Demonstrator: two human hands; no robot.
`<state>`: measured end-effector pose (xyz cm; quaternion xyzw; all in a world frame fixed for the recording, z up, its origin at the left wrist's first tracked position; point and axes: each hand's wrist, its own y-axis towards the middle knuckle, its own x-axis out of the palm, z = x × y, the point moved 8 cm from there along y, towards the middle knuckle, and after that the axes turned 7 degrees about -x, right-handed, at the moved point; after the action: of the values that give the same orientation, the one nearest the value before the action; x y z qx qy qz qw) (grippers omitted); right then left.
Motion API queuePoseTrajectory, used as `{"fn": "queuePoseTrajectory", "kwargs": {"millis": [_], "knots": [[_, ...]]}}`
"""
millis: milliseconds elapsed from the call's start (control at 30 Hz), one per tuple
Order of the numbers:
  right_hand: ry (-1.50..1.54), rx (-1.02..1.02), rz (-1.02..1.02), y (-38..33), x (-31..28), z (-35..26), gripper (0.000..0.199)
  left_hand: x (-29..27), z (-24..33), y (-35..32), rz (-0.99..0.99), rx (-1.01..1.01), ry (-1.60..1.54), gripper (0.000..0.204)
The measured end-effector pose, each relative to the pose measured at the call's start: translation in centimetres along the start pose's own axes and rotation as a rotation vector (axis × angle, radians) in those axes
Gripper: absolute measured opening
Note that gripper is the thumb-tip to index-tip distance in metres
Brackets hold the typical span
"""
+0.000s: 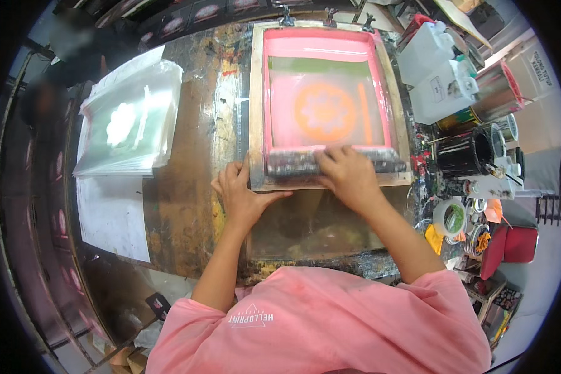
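In front of me lies a wooden screen printing frame (257, 112) with pink edges inside and a mesh showing an orange flower-like round and an orange bar. A band of green lies across the mesh's far part. My right hand (349, 174) is closed on a long, ink-stained squeegee (293, 163), slightly blurred, at the frame's near end. At the near left corner of the frame, my left hand (238, 193) grips the wood, its thumb stretched along the front edge and its fingers at the left side. Part of the squeegee is hidden by my right hand.
A stack of clear printed plastic sheets (121, 128) lies on white paper (112, 212) at the table's left. Metal clamps (286, 17) hold the frame's far edge. On the right stand white jugs (442, 93), paint cans (467, 153) and tape rolls (450, 218). A blurred person (75, 43) is at far left.
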<state>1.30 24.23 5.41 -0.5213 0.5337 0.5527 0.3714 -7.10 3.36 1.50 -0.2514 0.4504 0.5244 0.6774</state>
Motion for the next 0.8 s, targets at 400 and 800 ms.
{"fn": "queuePoseTrajectory", "kwargs": {"millis": [400, 800], "knots": [[-0.089, -0.013, -0.065, 16.9, -0.1, 13.3, 0.041, -1.3, 0.2, -0.6, 0.022, 0.03, -0.13, 0.111], [0.051, 0.007, 0.098, -0.5, -7.0, -2.2, 0.034, -0.9, 0.0, -1.4, 0.166, 0.086, -0.416, 0.118]]}}
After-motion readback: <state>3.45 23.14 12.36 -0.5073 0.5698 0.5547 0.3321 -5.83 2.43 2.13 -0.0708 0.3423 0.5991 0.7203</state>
